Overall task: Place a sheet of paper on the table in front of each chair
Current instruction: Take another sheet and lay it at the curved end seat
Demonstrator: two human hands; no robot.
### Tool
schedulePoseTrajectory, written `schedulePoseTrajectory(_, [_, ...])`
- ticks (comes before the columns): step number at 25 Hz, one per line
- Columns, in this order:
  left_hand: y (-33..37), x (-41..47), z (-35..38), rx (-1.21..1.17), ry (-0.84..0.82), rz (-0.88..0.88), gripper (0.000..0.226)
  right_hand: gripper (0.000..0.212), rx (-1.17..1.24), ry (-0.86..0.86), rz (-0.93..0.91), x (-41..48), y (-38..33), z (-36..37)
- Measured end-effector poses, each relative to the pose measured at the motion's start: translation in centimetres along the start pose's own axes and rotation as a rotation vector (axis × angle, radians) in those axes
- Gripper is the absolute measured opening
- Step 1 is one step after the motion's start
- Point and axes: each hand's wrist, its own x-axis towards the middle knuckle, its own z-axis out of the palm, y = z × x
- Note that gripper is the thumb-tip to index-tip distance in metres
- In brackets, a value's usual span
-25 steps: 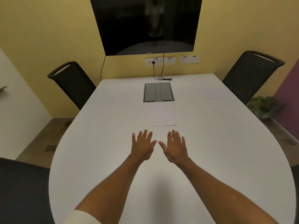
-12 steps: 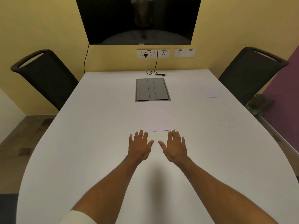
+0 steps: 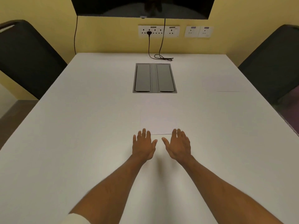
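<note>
A white sheet of paper [image 3: 157,122] lies flat on the middle of the white table [image 3: 80,126], between the person and the grey recessed cable box [image 3: 154,77]. It is so close to the tabletop in tone (white on white) that only a thin dark line along its near edge and a faint left edge set it apart. The left hand [image 3: 143,147] and the right hand [image 3: 178,147] are stretched out side by side, palms down, fingers straight and slightly spread, holding nothing. Their fingertips reach the sheet's two near corners, though from this angle it is hard to say whether they press on it or hover just over it. A second sheet [image 3: 226,84], equally pale and marked mainly by a thin line at its near edge, lies near the table's right side in front of the right chair [image 3: 275,62]. The left chair [image 3: 24,59], black like the other, stands at the opposite side. On the yellow wall beyond are wall sockets [image 3: 174,31], a black cable [image 3: 149,46] running down onto the table's far end, and the lower edge of a dark screen [image 3: 142,5].
</note>
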Motion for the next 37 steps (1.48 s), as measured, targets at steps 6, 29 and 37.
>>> schedulePoseTrajectory(6, [-2.2,6.3,3.4,0.059,-0.002,0.028,0.065,0.08,0.012,0.008,0.015,6.3,1.4,4.7])
schedulePoseTrajectory(29, [-4.1,11.8,8.0,-0.051,0.023,0.042,0.072,0.062,0.148,0.21,0.009,12.8,2.8,6.4])
schedulePoseTrajectory(37, [-4.3,11.6,7.3,-0.121,0.001,0.048,0.074,0.024,0.966,0.207,0.541,15.2,3.5,5.2])
